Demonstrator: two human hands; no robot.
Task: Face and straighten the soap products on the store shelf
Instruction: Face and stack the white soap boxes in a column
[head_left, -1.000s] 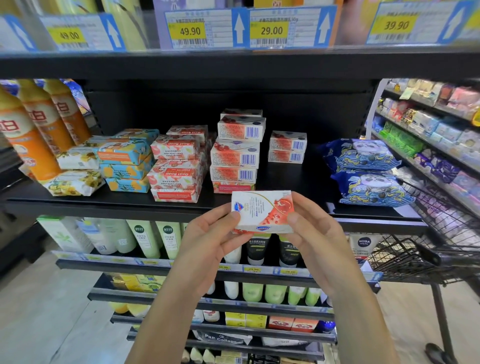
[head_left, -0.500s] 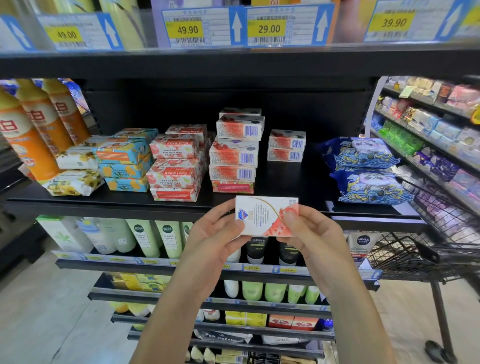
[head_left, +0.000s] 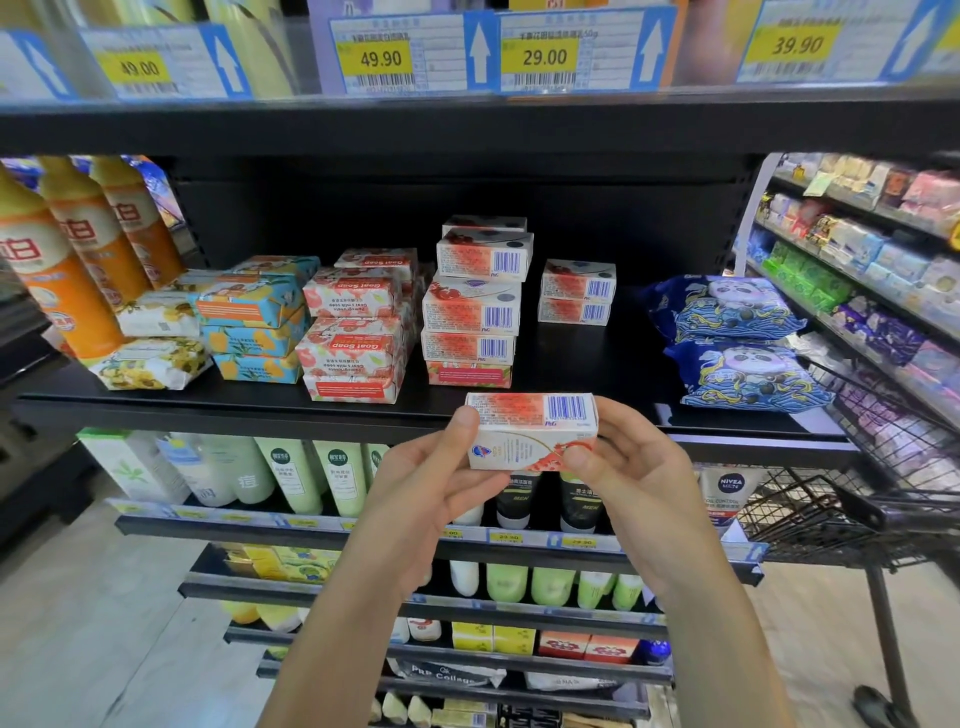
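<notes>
Well above and behind the grip, the black shelf (head_left: 571, 364) spans the whole view, with a row of price tags (head_left: 540, 54) on the edge of the board over it. Off to the right of the grip stands a wire shopping cart (head_left: 852, 499), its basket near the shelf's end. Far to the left of the grip, tall orange bottles (head_left: 57, 270) stand upright at the shelf's side. Up and to the right of the grip, two blue panda packs (head_left: 737, 338) lie one on the other. Directly behind the grip rises a tall stack of barcode boxes (head_left: 472, 312), slightly uneven, and a short stack of two (head_left: 576, 293) sits just right of it. Left of those are the Goat Soap stack (head_left: 353, 332), its print upside down, and a blue and yellow stack (head_left: 254, 322). The left hand (head_left: 431, 488) and right hand (head_left: 634, 478) meet in front of the shelf's front edge and pinch a soap box (head_left: 530, 431) between them by its short ends, thumbs on the near face, fingers curled behind. This box is held level in the air, clear of the shelf, barcode side turned up and logo side facing the person.
</notes>
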